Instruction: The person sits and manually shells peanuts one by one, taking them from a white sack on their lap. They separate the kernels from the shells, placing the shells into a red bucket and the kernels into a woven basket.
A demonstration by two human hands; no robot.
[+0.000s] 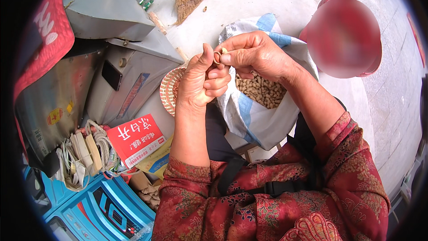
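Observation:
My left hand (204, 77) and my right hand (254, 53) meet over the near side of a woven sack. Between their thumbs and fingers is an opened peanut (217, 57), its shell split and a reddish kernel showing. My left fingers curl in below it; whether they hold more inside I cannot tell. Just under my right hand, the white and blue woven sack (245, 107) stands with its mouth wide, holding many unshelled peanuts (262, 90). Left of my left hand is a woven basket (166, 90) with reddish kernels in it, partly hidden by that hand.
A straw broom (190, 0) lies at the top. A red round object (344, 36), blurred, is at the upper right. Metal equipment (117, 50) stands on the left, above a red printed box (135, 137), coiled rope (100, 140) and a blue case (110, 211).

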